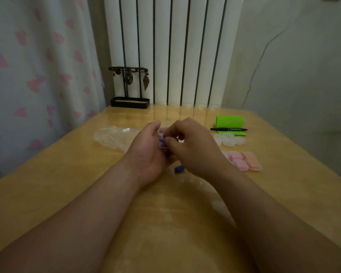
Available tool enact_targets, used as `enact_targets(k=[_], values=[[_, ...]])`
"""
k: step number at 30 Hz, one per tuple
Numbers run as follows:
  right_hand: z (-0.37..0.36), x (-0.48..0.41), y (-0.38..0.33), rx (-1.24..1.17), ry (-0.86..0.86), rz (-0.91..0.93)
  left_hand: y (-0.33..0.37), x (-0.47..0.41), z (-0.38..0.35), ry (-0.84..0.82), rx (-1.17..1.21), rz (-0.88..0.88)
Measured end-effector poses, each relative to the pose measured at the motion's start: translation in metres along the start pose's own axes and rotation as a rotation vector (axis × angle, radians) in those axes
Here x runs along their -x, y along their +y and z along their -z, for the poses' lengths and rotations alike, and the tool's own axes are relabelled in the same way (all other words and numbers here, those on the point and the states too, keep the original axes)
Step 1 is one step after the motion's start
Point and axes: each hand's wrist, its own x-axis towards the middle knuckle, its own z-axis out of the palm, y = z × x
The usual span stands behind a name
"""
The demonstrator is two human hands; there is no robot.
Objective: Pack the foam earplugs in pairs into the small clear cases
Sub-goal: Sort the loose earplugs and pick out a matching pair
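Gripping one clear case (160, 132) with two purple earplugs (162, 144), the left hand (146, 152) faces the right hand (193, 150), which pinches one plug; one blue earplug (179, 168) lies mid-table, four filled cases (242, 161) toward the right edge.

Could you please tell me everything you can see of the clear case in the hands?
The case is small, of clear plastic, mostly hidden between the hands. The left hand grips it above the table. Purple earplugs show inside, where the right hand pinches one. Its lid seems raised, though that is unclear.
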Motion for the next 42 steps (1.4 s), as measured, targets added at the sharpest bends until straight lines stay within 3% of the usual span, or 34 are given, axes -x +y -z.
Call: enact_targets(k=[13,19,23,29,32,38,42], values=[[-0.005,-0.003,0.008,0.047,0.029,0.001,0.000,0.006,-0.006,0.039,-0.027,0.004],[0.005,-0.011,0.019,-0.166,0.156,-0.119,0.005,0.008,-0.009,0.132,-0.073,0.022],[0.006,-0.009,0.017,-0.220,-0.004,-0.099,0.004,0.008,-0.006,0.117,-0.035,0.038],[-0.003,0.002,0.002,-0.090,-0.068,0.035,0.012,0.008,0.002,0.112,0.106,0.031],[-0.010,0.004,0.003,-0.009,-0.106,0.067,0.013,0.006,0.004,0.128,0.086,0.010],[-0.005,0.000,0.013,-0.099,0.005,0.007,0.007,0.009,-0.006,0.078,-0.123,-0.078],[-0.011,0.000,0.019,-0.105,-0.067,-0.023,0.003,0.008,-0.007,0.116,-0.261,-0.107]])
